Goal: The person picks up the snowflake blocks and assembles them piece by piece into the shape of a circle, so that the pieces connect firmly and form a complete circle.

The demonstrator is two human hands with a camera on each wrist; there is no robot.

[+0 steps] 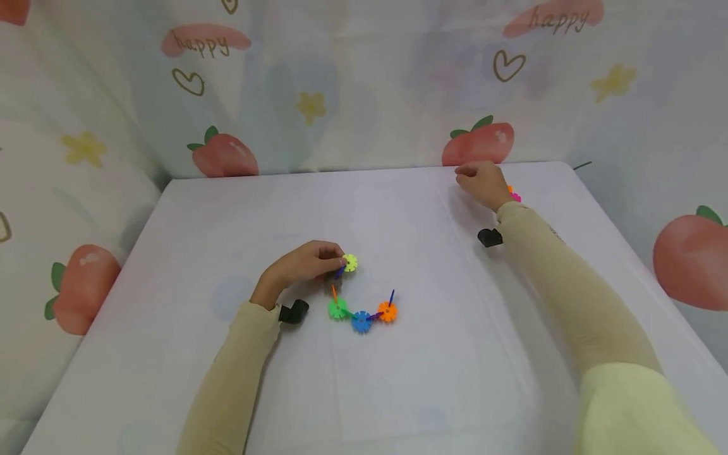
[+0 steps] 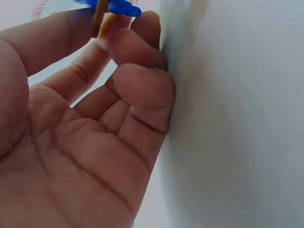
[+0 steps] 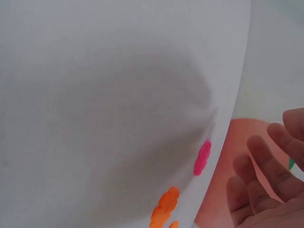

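Observation:
My left hand (image 1: 307, 262) pinches a yellow notched plastic disc (image 1: 350, 263) joined to a dark blue disc (image 2: 124, 7), between thumb and fingertips. Just in front of it on the table lies a curved chain of linked discs, among them a green disc (image 1: 338, 308), a light blue disc (image 1: 361, 322) and an orange disc (image 1: 388, 311). An upright dark blue disc (image 1: 392, 297) tops the chain's right end. At the back right my right hand (image 1: 482, 183) hovers with loosely bent fingers, holding nothing. Beside its wrist are a pink disc (image 3: 203, 158) and a loose orange disc (image 3: 165, 207).
A white cloth covers the table (image 1: 256, 392). Behind and at the sides hangs a curtain (image 1: 375, 82) printed with fruit and hearts, close to the table's back edge. Each wrist carries a small black camera (image 1: 294, 311).

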